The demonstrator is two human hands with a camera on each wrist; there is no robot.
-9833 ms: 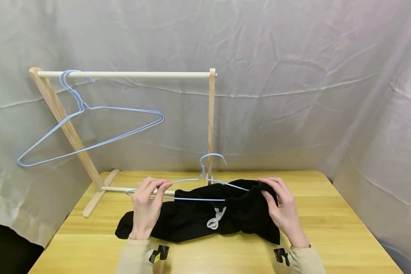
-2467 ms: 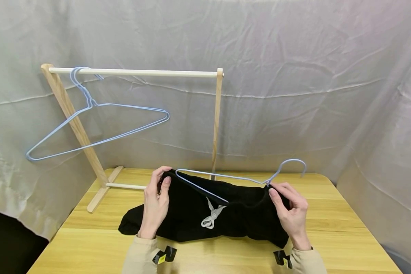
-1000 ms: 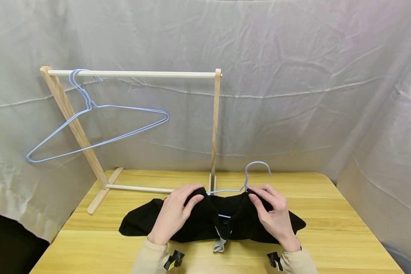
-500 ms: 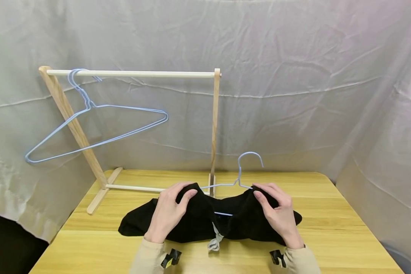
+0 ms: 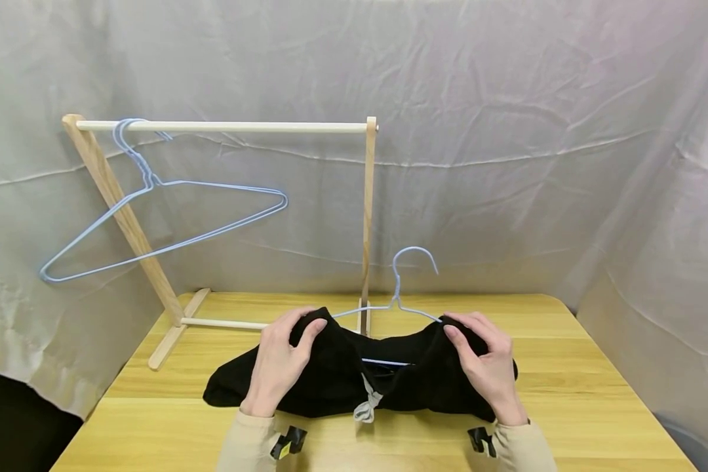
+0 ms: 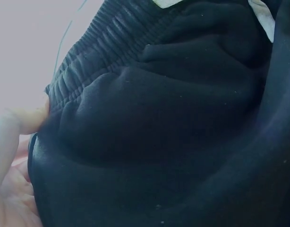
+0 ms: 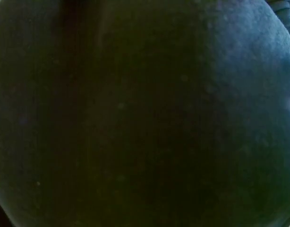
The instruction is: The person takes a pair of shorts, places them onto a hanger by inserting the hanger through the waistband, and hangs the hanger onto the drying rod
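Note:
Black drawstring pants (image 5: 324,377) lie bunched on the table, their waistband raised at both sides. A pale grey drawstring bow (image 5: 366,408) hangs at the front. Inside the waist sits a light blue wire hanger (image 5: 396,303), its hook upright above the cloth and its ends covered. My left hand (image 5: 277,357) pinches the waistband's left side between thumb and fingers; the left wrist view shows the gathered elastic waistband (image 6: 107,52) beside the thumb. On the other side my right hand (image 5: 488,360) pinches the waistband near the hanger's shoulder. Dark cloth (image 7: 145,118) fills the right wrist view.
Behind to the left stands a wooden clothes rack (image 5: 368,216) with a white top rail (image 5: 242,127). Blue wire hangers (image 5: 153,183) hang near the rail's left end. The table (image 5: 578,393) is bordered by grey curtains (image 5: 507,164).
The hanger went from partly outside, then hook far right, to centred inside the waist. Both hands now hold the waistband; over the last second they have spread apart and the hook has shifted left and up.

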